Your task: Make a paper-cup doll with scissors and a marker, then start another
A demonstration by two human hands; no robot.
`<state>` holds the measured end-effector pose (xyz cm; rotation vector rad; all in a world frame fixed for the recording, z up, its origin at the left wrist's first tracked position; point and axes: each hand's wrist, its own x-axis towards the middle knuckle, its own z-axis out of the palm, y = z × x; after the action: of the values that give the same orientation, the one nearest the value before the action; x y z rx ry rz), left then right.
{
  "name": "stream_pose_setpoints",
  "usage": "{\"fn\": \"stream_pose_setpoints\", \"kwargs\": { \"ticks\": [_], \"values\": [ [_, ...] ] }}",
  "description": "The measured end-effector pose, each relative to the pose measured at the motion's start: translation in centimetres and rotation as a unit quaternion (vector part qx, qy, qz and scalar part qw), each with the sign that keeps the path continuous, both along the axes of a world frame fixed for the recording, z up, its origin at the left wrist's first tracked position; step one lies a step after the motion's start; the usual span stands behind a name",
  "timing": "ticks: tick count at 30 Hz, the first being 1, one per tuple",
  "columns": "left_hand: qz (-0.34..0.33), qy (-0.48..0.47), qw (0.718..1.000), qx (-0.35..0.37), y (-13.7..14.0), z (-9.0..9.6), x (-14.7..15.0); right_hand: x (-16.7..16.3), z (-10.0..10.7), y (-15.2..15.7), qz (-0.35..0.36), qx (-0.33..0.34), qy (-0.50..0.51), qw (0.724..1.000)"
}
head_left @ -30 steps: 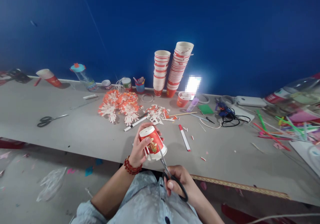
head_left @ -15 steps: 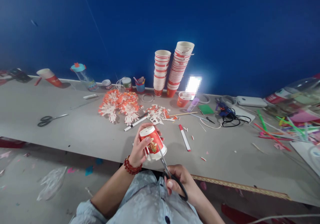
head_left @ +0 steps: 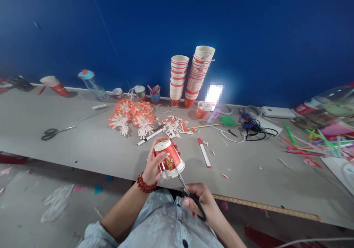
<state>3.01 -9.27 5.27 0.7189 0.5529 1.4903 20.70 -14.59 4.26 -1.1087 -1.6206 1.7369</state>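
A red and white paper cup [head_left: 173,153] lies tilted in my left hand [head_left: 152,164], bottom end up and away from me, its rim toward me. The fingers wrap round its far side and the thumb presses on the printed picture. My right hand [head_left: 199,200] grips a pair of black-handled scissors [head_left: 182,182] by the loops. The blades reach over the rim onto the cup's wall; whether the lower blade is inside the cup is hidden. Strips of cut paper hang near the rim. Beyond the cup lie white and orange paper scraps [head_left: 174,125].
Two tall stacks of paper cups [head_left: 179,80] stand by the blue wall. Orange and white paper cutouts [head_left: 132,115] are piled left of the scraps. A red-capped marker [head_left: 204,153] lies to the right, another pair of scissors [head_left: 51,133] far left, coloured strips [head_left: 309,145] far right.
The scissor blades have closed up and their tips sit slightly further left on the cup wall. My right hand's fingers have drawn together on the loops; the cup stays nearly still.
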Motion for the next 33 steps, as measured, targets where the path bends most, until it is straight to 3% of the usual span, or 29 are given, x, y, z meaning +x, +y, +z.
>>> {"fn": "stream_pose_setpoints", "kwargs": {
  "ticks": [33],
  "values": [
    [-0.018, 0.02, 0.999, 0.02, -0.41, -0.39, 0.54, -0.66, -0.21, -0.02, -0.023, -0.004, 0.014, 1.0]
  ]
}}
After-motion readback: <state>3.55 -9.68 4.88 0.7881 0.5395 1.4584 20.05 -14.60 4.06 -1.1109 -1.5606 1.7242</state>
